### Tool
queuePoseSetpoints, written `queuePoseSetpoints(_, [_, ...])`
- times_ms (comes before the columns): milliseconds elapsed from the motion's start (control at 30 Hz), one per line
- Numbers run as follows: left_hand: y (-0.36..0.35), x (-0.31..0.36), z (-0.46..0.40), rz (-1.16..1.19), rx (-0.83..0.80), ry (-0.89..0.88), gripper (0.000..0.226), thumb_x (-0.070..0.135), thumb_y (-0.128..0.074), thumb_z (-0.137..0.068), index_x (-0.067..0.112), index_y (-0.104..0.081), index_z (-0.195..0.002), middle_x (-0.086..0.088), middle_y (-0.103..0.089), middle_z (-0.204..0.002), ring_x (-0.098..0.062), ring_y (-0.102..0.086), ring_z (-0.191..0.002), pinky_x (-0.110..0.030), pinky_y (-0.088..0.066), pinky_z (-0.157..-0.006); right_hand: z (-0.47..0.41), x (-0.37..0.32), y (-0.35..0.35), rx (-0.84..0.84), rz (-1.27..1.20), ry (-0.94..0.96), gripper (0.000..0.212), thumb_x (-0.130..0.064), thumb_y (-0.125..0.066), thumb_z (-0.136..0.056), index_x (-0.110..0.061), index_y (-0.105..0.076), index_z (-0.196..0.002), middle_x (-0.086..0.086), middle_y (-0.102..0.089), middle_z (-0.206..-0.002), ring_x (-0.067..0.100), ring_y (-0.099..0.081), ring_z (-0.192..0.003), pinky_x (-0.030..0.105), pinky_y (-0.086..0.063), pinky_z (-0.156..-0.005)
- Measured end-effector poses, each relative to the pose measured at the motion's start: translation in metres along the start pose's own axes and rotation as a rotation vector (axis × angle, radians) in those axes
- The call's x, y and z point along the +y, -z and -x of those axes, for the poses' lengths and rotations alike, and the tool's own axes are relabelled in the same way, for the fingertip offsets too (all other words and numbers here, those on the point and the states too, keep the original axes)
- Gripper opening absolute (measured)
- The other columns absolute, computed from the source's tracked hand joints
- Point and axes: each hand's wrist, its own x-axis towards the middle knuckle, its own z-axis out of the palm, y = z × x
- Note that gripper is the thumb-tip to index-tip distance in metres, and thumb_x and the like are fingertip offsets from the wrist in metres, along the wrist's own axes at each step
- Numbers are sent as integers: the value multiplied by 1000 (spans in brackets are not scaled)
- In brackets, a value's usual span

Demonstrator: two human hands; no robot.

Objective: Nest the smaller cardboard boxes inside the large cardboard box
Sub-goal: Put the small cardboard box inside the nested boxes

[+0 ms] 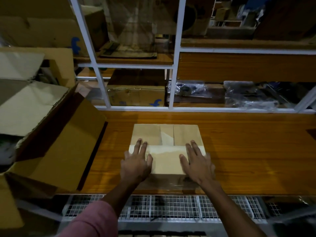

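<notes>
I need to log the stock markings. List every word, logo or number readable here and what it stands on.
"f", a blue logo letter, on the shelf carton behind the table.
"f", the same blue letter, on the upper carton at far left.
Faint dark print on the shelf carton's left part: too blurred to read.
The small box under both hands and the large open box: no print visible.

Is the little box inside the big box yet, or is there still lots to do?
Not yet. The small cardboard box sits on the wooden table, with its flaps folded over the top. The left hand and right hand lie flat on it, one on each side. The large cardboard box waits open at the left. The small box has yet to go in; whether others are already inside can't be seen.
</notes>
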Motion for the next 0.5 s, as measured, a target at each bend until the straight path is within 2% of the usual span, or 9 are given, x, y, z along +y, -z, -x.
queuePoseSetpoints(167, [3,0,3,46,-21,-15,65,61,-22,-100,39,-9,-160,11,0,-170,-37,-39,-133,-47,-53,-93,9,14,2,11,-46,39,80,-80,-8,-91,-40,-8,-161,-17,9,-170,37,-47,-136,53,-42,-102])
queuePoseSetpoints(333, [7,1,5,39,-41,-3,68,63,-25,-100,40,-5,-161,12,5,-170,-39,-42,-132,-45,-50,-96,13,11,6,-2,-55,40,76,-75,-17,-97,-37,-7,-162,-15,11,-170,39,-44,-137,54,-39,-104])
queuePoseSetpoints(500, [11,4,15,24,-56,28,69,63,-27,-100,38,-5,-161,14,8,-169,-40,-40,-131,-43,-51,-89,19,6,8,-3,-89,7,73,-72,-26,-98,-40,-10,-161,-19,10,-170,42,-37,-142,58,-35,-108])
